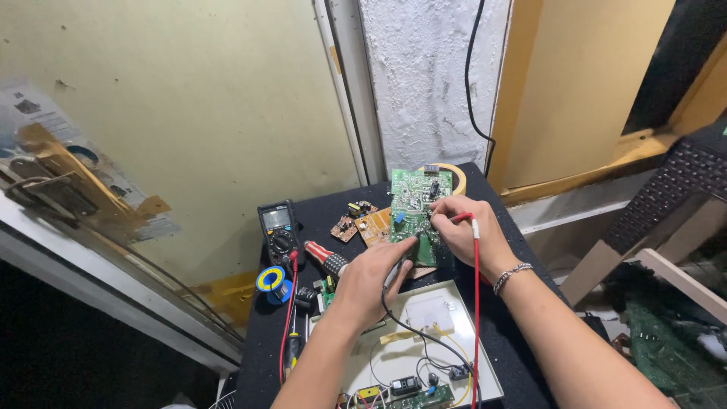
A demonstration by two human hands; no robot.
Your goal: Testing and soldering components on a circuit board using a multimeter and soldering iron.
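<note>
A green circuit board [413, 198] stands tilted on the small black table [507, 333]. My left hand [371, 276] is closed on a black test probe whose tip touches the board's lower part. My right hand [462, 227] pinches a red test probe [460, 218] against the board's right side. A red lead [476, 303] and a black lead [416, 329] run back toward me. A black multimeter [278, 227] lies at the table's left, with a red lead plugged in.
Small brown boards [363, 220] lie behind the green board. A screwdriver with a red and black handle [324, 256], a blue solder spool [271, 280] and a tape roll [454, 173] sit nearby. A white open casing [432, 310] with wiring lies in front. A keyboard [674, 189] is at right.
</note>
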